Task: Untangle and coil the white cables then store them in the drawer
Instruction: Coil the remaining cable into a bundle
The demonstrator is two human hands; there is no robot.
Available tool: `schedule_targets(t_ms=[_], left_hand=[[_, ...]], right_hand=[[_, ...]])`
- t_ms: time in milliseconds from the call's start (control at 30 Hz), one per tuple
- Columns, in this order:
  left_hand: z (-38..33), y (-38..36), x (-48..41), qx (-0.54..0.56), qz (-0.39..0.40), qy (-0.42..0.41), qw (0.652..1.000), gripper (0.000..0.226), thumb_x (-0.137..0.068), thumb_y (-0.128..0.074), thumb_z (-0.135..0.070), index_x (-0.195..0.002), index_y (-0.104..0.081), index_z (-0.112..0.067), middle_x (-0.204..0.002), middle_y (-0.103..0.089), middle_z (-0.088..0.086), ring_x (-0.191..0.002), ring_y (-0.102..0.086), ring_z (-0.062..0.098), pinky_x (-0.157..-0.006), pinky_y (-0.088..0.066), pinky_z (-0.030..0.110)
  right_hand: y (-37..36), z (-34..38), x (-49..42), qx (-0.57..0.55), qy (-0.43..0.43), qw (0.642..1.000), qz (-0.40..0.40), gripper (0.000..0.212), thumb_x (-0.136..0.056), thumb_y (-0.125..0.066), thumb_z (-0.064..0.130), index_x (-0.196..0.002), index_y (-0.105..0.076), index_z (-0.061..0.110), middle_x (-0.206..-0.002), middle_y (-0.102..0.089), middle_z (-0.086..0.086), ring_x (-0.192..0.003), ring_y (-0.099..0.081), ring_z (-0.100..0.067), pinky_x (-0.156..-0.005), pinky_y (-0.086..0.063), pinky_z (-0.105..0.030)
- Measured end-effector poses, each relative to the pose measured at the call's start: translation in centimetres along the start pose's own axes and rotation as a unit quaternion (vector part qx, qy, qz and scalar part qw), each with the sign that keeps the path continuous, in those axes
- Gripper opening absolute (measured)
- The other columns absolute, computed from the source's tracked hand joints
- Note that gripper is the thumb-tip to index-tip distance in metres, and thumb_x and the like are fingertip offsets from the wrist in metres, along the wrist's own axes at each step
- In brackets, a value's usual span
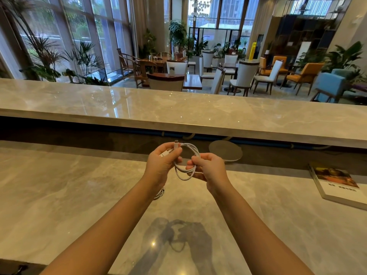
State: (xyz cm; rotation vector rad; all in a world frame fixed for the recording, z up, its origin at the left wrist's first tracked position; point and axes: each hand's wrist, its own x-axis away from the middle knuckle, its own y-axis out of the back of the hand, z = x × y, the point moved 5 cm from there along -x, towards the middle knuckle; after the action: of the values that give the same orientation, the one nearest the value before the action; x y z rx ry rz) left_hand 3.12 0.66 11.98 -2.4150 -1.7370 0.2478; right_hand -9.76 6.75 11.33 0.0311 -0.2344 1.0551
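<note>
A white cable (183,172) hangs in loops between both hands above the marble counter (79,195). My left hand (161,162) pinches the cable near its plug end, and a small connector sticks up above the fingers. My right hand (209,168) grips the right side of the loops. Another bit of white cable (160,193) shows on the counter beside my left wrist, mostly hidden by the arm. No drawer is in view.
A book (337,185) lies at the counter's right edge. A round grey disc (225,150) sits in the recess behind the counter. A higher marble ledge (178,110) runs across beyond it, with chairs, tables and plants farther back.
</note>
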Motion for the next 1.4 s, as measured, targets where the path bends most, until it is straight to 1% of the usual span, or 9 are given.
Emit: schedule_targets(t_ms=[133, 233, 500, 667, 800, 1000, 1133, 1233, 1400], left_hand=[[-0.5, 0.6, -0.1, -0.084, -0.039, -0.039, 0.995, 0.014, -0.083, -0.067, -0.015, -0.096, -0.069, -0.012, -0.096, -0.071, 0.002, -0.094, -0.066, 0.018, -0.087, -0.052, 0.036], [-1.8, 1.1, -0.4, -0.039, -0.034, -0.055, 0.997, 0.012, -0.083, -0.066, -0.012, -0.094, -0.068, -0.009, -0.099, -0.071, -0.002, -0.093, -0.065, 0.011, -0.079, -0.049, 0.025], [-3.7, 2.8, -1.5, 0.116, -0.052, -0.040, 0.991, 0.011, -0.084, -0.061, -0.011, -0.095, -0.063, -0.010, -0.096, -0.068, 0.007, -0.096, -0.066, 0.016, -0.086, -0.052, 0.029], [-4.0, 2.1, -1.5, 0.016, -0.045, -0.072, 0.996, 0.018, -0.090, -0.058, -0.016, -0.104, -0.060, -0.006, -0.092, -0.072, 0.007, -0.085, -0.071, 0.015, -0.073, -0.058, 0.025], [-3.4, 2.1, -2.6, -0.116, -0.020, 0.015, 0.993, 0.022, -0.095, -0.050, -0.020, -0.110, -0.060, -0.007, -0.091, -0.070, 0.007, -0.079, -0.069, 0.017, -0.062, -0.056, 0.022], [-1.7, 0.7, -1.9, -0.209, 0.084, 0.076, 0.971, 0.029, -0.098, -0.041, -0.028, -0.106, -0.065, -0.013, -0.087, -0.066, 0.010, -0.077, -0.064, 0.019, -0.070, -0.054, 0.029], [-1.0, -0.1, -1.3, -0.172, 0.157, 0.120, 0.965, 0.030, -0.097, -0.043, -0.034, -0.085, -0.064, -0.015, -0.073, -0.056, 0.004, -0.067, -0.055, 0.015, -0.072, -0.050, 0.031], [-1.0, -0.3, -1.0, -0.096, 0.172, 0.154, 0.968, 0.034, -0.098, -0.039, -0.033, -0.086, -0.064, -0.013, -0.066, -0.056, 0.001, -0.061, -0.053, 0.012, -0.067, -0.046, 0.028], [-0.2, -1.2, 0.2, -0.012, 0.196, 0.195, 0.961, 0.038, -0.100, -0.036, -0.031, -0.086, -0.063, -0.009, -0.067, -0.060, 0.002, -0.066, -0.058, 0.014, -0.070, -0.050, 0.029]], right_hand=[[0.5, 0.4, -0.1, 0.013, 0.022, 1.000, -0.014, 0.016, -0.091, -0.056, 0.008, -0.107, -0.058, 0.006, -0.087, -0.069, -0.014, -0.072, -0.068, -0.021, -0.063, -0.057, -0.029], [0.8, 0.6, 0.0, 0.007, 0.034, 0.999, -0.009, 0.016, -0.091, -0.056, 0.008, -0.107, -0.057, 0.006, -0.084, -0.068, -0.012, -0.074, -0.068, -0.021, -0.064, -0.058, -0.029], [0.3, 0.3, 0.4, -0.025, 0.051, 0.998, 0.028, 0.019, -0.091, -0.056, 0.008, -0.109, -0.055, 0.006, -0.085, -0.069, -0.012, -0.077, -0.069, -0.020, -0.066, -0.059, -0.028], [0.2, 0.6, 0.8, 0.018, 0.116, 0.992, 0.053, 0.019, -0.091, -0.056, 0.010, -0.110, -0.055, 0.009, -0.080, -0.068, -0.009, -0.074, -0.068, -0.019, -0.066, -0.058, -0.028], [-0.2, 1.6, 1.3, 0.014, 0.182, 0.980, 0.084, 0.013, -0.092, -0.054, 0.011, -0.104, -0.059, 0.014, -0.077, -0.067, -0.006, -0.069, -0.065, -0.014, -0.065, -0.056, -0.024], [-1.0, 2.5, 1.3, 0.035, 0.213, 0.971, 0.100, 0.013, -0.094, -0.051, 0.011, -0.099, -0.062, 0.014, -0.074, -0.066, -0.001, -0.061, -0.061, -0.008, -0.064, -0.053, -0.019], [-0.6, 2.6, 0.8, 0.050, 0.203, 0.975, 0.071, 0.014, -0.093, -0.051, 0.013, -0.097, -0.064, 0.019, -0.075, -0.066, 0.000, -0.066, -0.059, -0.008, -0.062, -0.051, -0.016], [-0.4, 2.7, 0.5, 0.081, 0.205, 0.974, 0.046, 0.014, -0.093, -0.053, 0.016, -0.099, -0.065, 0.019, -0.083, -0.066, 0.003, -0.070, -0.058, -0.006, -0.058, -0.048, -0.013], [-0.7, 2.2, 0.0, 0.103, 0.177, 0.978, 0.025, 0.013, -0.094, -0.051, 0.018, -0.099, -0.063, 0.017, -0.094, -0.065, -0.004, -0.084, -0.061, -0.015, -0.069, -0.051, -0.023]])
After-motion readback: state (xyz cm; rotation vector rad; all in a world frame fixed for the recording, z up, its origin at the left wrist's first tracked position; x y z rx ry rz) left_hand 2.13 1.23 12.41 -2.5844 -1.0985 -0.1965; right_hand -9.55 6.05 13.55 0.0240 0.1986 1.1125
